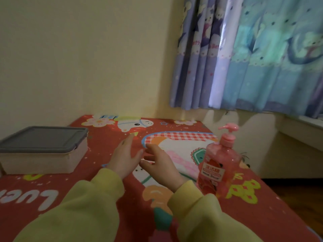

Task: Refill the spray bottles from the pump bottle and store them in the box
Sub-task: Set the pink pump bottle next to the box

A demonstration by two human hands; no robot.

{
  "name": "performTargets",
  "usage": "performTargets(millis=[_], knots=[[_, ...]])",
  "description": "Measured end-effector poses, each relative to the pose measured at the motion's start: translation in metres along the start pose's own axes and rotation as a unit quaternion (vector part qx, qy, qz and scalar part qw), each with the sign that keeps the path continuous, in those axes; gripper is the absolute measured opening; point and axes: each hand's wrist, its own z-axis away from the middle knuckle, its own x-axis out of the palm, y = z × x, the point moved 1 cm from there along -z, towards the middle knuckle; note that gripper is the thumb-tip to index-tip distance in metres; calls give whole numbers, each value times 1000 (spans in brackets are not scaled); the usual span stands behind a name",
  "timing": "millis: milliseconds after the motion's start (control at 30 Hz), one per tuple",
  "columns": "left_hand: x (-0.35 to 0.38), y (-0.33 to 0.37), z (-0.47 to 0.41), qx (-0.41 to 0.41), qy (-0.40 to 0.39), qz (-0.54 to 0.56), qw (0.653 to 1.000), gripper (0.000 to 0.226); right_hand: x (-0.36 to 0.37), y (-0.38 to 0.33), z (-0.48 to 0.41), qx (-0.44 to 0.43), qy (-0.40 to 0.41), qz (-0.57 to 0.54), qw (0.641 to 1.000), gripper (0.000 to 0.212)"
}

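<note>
Red cartoon-print table cover fills the corner, cream wall behind, blue curtain at right. Head view: left hand and right hand hover close together, fingers spread, both empty, yellow sleeves. Pink pump bottle stands upright just right of the right hand. Box, grey lid on, sits well left of the left hand.

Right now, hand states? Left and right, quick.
Left hand: open, fingers spread, holding nothing.
Right hand: open, holding nothing, beside the pump bottle but apart from it.
</note>
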Motion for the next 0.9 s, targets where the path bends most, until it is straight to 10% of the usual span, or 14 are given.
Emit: performTargets(millis=[700,900], knots=[[136,110,10,7,-197,216,956,51,-162,57,82,-32,329,63,942,16],[142,113,10,14,-230,239,943,45,-166,85,89,57,312,59,947,44]])
